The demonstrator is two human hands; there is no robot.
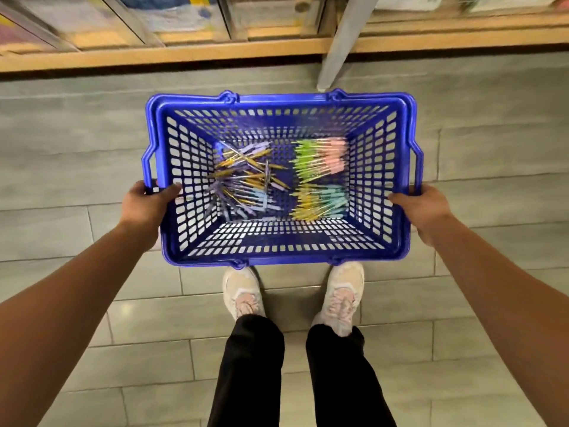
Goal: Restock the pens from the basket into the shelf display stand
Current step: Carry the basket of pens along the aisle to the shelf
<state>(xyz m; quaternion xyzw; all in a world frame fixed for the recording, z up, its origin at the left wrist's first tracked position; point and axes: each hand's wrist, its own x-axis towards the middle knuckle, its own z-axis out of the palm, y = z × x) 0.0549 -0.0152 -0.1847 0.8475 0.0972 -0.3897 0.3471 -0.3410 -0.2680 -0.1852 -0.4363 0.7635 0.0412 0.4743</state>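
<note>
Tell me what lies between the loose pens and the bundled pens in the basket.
Only bare basket floor: the head view shows an empty strip between the loose pens and the bundled pens.

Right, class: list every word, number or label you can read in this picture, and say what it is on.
None can be read.
Blue basket: no label shows.
Pens: too small and blurred.
Shelf items: print too blurred.
</note>
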